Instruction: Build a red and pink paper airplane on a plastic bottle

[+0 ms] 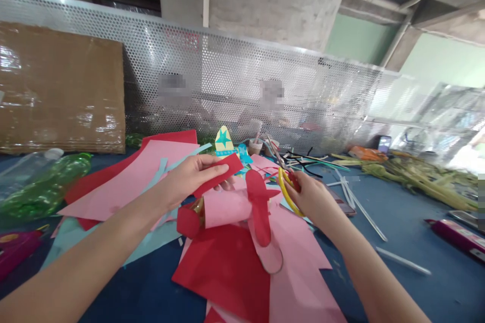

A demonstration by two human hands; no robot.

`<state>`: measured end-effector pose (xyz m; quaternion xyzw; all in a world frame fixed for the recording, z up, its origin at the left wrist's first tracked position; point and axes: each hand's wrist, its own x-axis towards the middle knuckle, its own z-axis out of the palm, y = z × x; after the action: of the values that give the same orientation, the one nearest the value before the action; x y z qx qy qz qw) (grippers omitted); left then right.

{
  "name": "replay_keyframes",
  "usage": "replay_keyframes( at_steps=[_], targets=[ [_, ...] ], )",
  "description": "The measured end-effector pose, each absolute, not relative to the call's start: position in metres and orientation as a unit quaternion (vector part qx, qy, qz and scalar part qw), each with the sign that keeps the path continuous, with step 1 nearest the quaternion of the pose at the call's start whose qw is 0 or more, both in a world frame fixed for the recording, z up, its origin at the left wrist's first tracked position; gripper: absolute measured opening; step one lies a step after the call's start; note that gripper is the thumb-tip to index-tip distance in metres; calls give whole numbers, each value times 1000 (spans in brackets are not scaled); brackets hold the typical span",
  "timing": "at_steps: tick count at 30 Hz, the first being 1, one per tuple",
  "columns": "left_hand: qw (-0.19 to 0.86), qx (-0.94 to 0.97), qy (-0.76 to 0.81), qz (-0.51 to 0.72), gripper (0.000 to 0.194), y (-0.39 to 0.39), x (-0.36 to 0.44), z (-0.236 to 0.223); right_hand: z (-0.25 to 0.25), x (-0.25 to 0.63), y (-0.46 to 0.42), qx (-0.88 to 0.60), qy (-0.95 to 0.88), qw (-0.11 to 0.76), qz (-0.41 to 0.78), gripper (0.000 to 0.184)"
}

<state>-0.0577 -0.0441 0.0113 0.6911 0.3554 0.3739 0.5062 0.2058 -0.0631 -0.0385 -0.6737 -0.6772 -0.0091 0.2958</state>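
My left hand [195, 176] is closed on a small folded-looking piece of red paper [220, 171], thumb on top. In my right hand [312, 194] is a pair of scissors [290, 192] with yellow and red handles. Their blades point up and away, apart from the red paper; I cannot tell how far the blades are spread. Between and below my hands lies a paper model [227, 207], a pink-wrapped tube with a red end on the left and long rounded red strips across its right end. It rests on sheets of red paper [227, 262] and pink paper [299, 267].
More pink and red sheets [132, 176] lie left, near green plastic bottles [45, 189]. A yellow paper shape with a blue star [223, 139] stands behind. White sticks [403, 261], a purple tool [458, 237] and dried husks [424, 176] lie right. A perforated metal screen [235, 75] borders the table.
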Motion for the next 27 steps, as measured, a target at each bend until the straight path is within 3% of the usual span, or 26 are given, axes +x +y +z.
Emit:
replay_keyframes(
  at_steps=[7, 16, 19, 22, 24, 27],
  targets=[
    [531, 664, 419, 319, 13, -45, -53, 10, -50, 219, -46, -719, -689, 90, 6, 18],
    [496, 671, 443, 329, 27, -41, -57, 10, -55, 217, -41, -714, -697, 38, 45, 20],
    [507, 650, 454, 337, 23, -40, -56, 8, -48, 220, -43, -710, -692, 125, 33, 23],
    [505, 656, 448, 337, 21, -40, -53, 6, -36, 213, -49, -626, -687, 351, 114, 28],
    [504, 670, 434, 330, 20, -41, -50, 5, -27, 200, -56, -522, -689, 457, 211, 34],
    [482, 694, 433, 314, 17, -44, -47, 6, -14, 175, -68, -464, -718, 442, 272, 34]
  ],
)
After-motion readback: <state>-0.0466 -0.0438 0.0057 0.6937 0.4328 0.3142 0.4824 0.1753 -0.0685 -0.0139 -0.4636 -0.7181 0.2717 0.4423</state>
